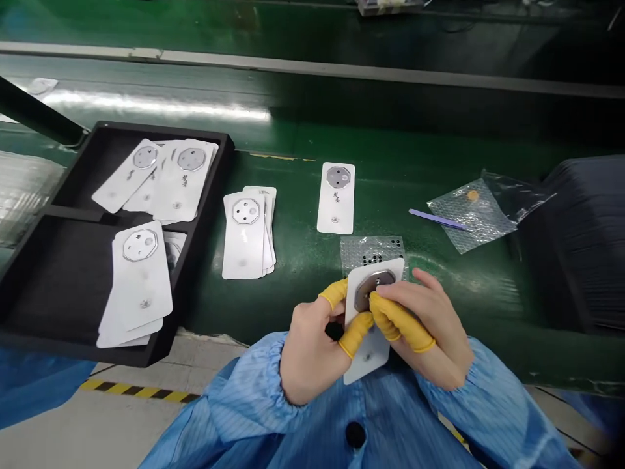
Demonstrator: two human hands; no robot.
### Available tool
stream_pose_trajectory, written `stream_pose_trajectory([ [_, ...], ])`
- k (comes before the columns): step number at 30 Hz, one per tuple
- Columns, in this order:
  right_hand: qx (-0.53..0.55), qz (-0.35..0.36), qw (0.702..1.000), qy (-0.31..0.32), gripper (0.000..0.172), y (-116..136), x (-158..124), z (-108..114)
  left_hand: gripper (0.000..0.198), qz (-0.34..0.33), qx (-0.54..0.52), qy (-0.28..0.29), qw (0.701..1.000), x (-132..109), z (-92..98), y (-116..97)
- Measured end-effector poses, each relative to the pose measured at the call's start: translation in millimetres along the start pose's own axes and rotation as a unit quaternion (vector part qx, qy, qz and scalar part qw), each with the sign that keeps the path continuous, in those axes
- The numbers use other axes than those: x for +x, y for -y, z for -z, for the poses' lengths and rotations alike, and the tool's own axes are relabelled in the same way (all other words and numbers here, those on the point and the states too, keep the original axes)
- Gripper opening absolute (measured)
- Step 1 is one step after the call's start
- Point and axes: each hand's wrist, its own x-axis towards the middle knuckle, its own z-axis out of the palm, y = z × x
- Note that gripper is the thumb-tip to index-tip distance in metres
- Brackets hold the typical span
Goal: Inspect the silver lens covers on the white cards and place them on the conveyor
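A white phone back cover (355,371) with a grey octagonal camera plate (366,293) stands tilted in front of my body. My left hand (317,352) grips its left edge between thumb and finger, both in yellow finger cots. At the camera plate, the yellow-capped thumb and index finger of my right hand (430,319) are pressed together; whatever they pinch is hidden. Just behind the cover lies a bubble-wrap sheet (349,251) with small black round parts on it, partly covered. Another white back cover (336,218) lies flat beyond that.
Left of my hands is a small stack of covers (244,251). A black divided tray (63,273) holds more covers. To the right lie purple tweezers (432,217) and a clear bubble bag (481,218) with an orange piece. Dark stacked trays (586,228) stand at far right.
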Motion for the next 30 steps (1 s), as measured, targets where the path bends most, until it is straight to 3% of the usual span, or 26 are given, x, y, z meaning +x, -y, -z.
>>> stream_pose_trajectory([
  [5, -0.016, 0.043, 0.999, -0.017, 0.038, 2, -6, 6, 0.034, -0.005, 0.01, 0.009, 1.0, -2, 1.3, -8],
  [8, -0.053, 0.071, 0.996, 0.017, 0.034, 0, -7, 9, 0.029, 0.008, -0.01, 0.031, 0.999, -2, 2.2, -9],
  [14, -0.076, 0.114, 0.99, 0.017, 0.027, -3, -11, 7, 0.053, 0.019, -0.086, 0.087, 0.992, -3, 3.8, -6],
  [22, -0.074, 0.102, 0.992, 0.006, 0.031, -2, -12, 3, 0.056, 0.002, -0.059, 0.082, 0.995, -2, 1.9, -7],
  [30, -0.138, 0.083, 0.985, 0.058, 0.04, 11, -16, -1, 0.052, -0.038, 0.012, 0.043, 0.998, -3, -1.5, -3],
])
